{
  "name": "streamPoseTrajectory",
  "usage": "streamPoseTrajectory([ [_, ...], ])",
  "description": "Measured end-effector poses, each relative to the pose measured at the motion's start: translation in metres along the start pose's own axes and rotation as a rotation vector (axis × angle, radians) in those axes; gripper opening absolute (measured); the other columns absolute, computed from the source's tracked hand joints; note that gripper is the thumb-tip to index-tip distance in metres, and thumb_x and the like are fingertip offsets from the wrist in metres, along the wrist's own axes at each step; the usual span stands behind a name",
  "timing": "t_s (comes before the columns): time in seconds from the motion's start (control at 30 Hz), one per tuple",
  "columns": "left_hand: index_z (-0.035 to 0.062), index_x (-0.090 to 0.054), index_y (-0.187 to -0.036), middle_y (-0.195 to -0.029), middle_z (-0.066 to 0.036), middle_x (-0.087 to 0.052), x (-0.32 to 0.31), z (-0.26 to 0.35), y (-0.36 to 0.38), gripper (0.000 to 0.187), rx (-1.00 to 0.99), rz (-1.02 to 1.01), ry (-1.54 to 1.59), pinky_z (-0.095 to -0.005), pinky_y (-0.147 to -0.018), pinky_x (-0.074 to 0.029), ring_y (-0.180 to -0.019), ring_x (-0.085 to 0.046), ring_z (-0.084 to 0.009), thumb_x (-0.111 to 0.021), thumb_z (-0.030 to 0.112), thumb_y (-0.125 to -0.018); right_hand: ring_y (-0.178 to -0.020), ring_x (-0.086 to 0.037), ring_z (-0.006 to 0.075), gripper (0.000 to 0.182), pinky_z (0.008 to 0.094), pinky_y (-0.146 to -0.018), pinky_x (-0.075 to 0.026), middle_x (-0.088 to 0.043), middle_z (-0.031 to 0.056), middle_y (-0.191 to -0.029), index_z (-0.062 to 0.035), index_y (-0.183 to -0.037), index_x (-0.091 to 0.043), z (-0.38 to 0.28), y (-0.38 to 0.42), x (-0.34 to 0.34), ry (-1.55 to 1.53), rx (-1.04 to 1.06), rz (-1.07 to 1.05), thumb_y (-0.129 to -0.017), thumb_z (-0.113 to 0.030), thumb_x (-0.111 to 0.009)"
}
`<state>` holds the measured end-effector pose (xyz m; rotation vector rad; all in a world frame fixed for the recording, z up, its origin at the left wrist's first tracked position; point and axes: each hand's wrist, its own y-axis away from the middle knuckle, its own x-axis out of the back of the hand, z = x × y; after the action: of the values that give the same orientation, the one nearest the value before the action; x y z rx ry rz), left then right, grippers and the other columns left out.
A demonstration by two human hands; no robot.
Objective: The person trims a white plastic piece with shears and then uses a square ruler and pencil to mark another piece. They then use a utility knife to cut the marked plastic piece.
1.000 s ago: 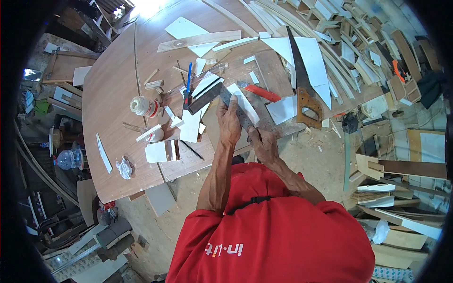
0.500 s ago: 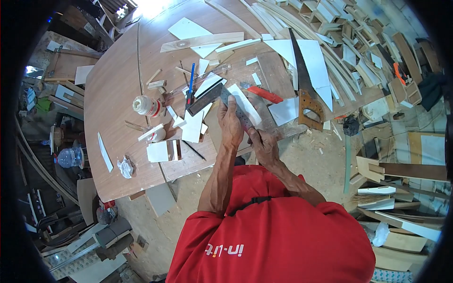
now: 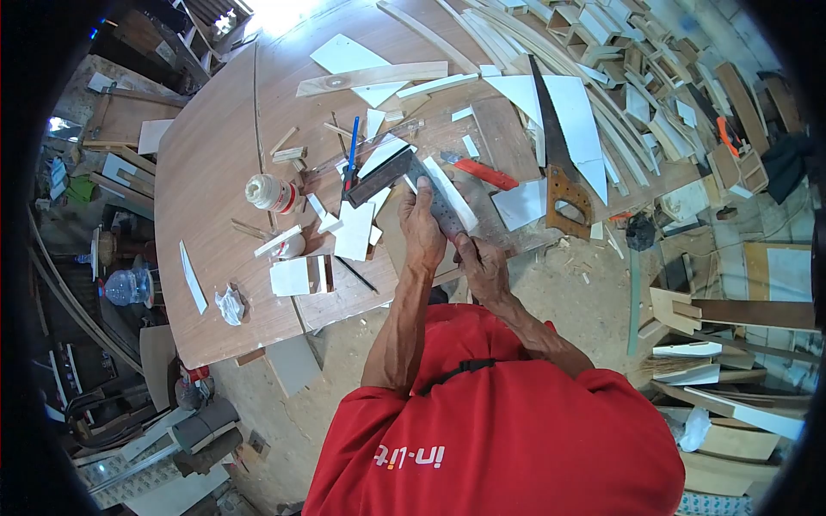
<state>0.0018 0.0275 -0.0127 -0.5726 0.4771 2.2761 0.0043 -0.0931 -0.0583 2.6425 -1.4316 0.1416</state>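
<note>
My left hand (image 3: 422,225) is closed on a try square, its thumb lying over the grey metal blade (image 3: 441,209). The square's dark stock (image 3: 379,181) points out to the left above the table. At the blade's near end my right hand (image 3: 483,265) is closed in a pinch; its fingertips are partly hidden. A narrow white strip (image 3: 451,191) lies along the blade's right side, close to both hands. Just beyond are a red utility knife (image 3: 486,173) and a blue-and-black cutter (image 3: 351,159). White offcuts (image 3: 351,230) lie left of my left hand.
A handsaw (image 3: 559,155) rests at the table's right side. On the wooden table (image 3: 202,155) stand a glue jar (image 3: 271,194) and a small white-faced box (image 3: 292,277), with a pencil (image 3: 357,275) nearby. Long wood strips and frames crowd the far right.
The table and its things appear shifted very slightly to the right in view. Both hands keep nearly the same hold on the try square.
</note>
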Motion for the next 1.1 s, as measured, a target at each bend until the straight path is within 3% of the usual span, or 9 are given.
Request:
streamPoseTrajectory([
  [0.03,0.0036,-0.056,-0.111,-0.096,-0.009,-0.065,-0.002,0.002,0.001,0.029,-0.002,0.015,0.027,-0.0313,-0.069,-0.057,-0.079,-0.065,-0.0167,-0.046,0.029,-0.101,-0.052,-0.05,0.0128,0.054,0.0305,-0.049,-0.039,-0.054,0.0062,-0.056,0.0027,-0.071,-0.061,-0.001,0.0,0.001,0.0,0.0,-0.001,-0.099,-0.042,-0.048],
  [0.1,0.0036,-0.055,-0.111,-0.096,-0.009,-0.065,-0.002,0.002,0.002,0.029,-0.003,0.031,0.055,-0.0315,-0.07,-0.058,-0.079,-0.065,-0.0168,-0.046,0.029,-0.101,-0.053,-0.057,0.0231,0.055,0.0363,-0.054,-0.044,-0.057,0.0123,-0.057,0.0014,-0.071,-0.064,-0.004,-0.001,0.003,0.099,-0.007,-0.028,-0.098,-0.044,-0.046],
  [0.5,0.0017,-0.057,-0.112,-0.093,-0.011,-0.066,0.011,0.0,0.001,0.034,-0.091,0.004,-0.102,-0.0288,-0.067,-0.056,-0.076,-0.065,-0.0161,-0.043,0.031,-0.102,-0.057,-0.059,0.0257,0.058,0.0382,-0.058,-0.045,-0.059,0.0135,-0.059,0.0012,-0.072,-0.065,-0.006,0.002,0.001,0.1,-0.105,-0.08,-0.096,-0.047,-0.045],
  [0.57,0.0013,-0.046,-0.126,-0.109,-0.015,-0.062,0.016,0.001,0.001,0.034,-0.036,-0.039,-0.098,-0.0385,-0.078,-0.06,-0.094,-0.065,-0.0227,-0.044,0.025,-0.101,-0.057,-0.059,0.0258,0.058,0.0383,-0.058,-0.045,-0.059,0.0136,-0.059,0.0011,-0.072,-0.065,-0.008,0.001,0.002,0.104,-0.111,-0.09,-0.096,-0.048,-0.045],
  [0.67,0.001,-0.046,-0.126,-0.111,-0.016,-0.062,0.014,0.001,0.003,0.034,-0.024,-0.048,-0.073,-0.0391,-0.079,-0.06,-0.095,-0.064,-0.0228,-0.043,0.024,-0.102,-0.058,-0.058,0.026,0.058,0.0383,-0.059,-0.045,-0.059,0.0136,-0.059,0.0012,-0.071,-0.065,-0.014,0.002,0.003,0.108,-0.127,-0.097,-0.096,-0.048,-0.045],
  [1.1,-0.0009,-0.046,-0.124,-0.107,-0.015,-0.063,0.014,-0.001,0.004,0.033,-0.045,-0.031,-0.15,-0.0384,-0.08,-0.059,-0.091,-0.065,-0.0215,-0.041,0.023,-0.102,-0.058,-0.059,0.027,0.057,0.0382,-0.058,-0.045,-0.059,0.014,-0.059,0.0006,-0.071,-0.065,-0.011,0.003,0.003,0.119,-0.117,-0.091,-0.096,-0.047,-0.046],
])
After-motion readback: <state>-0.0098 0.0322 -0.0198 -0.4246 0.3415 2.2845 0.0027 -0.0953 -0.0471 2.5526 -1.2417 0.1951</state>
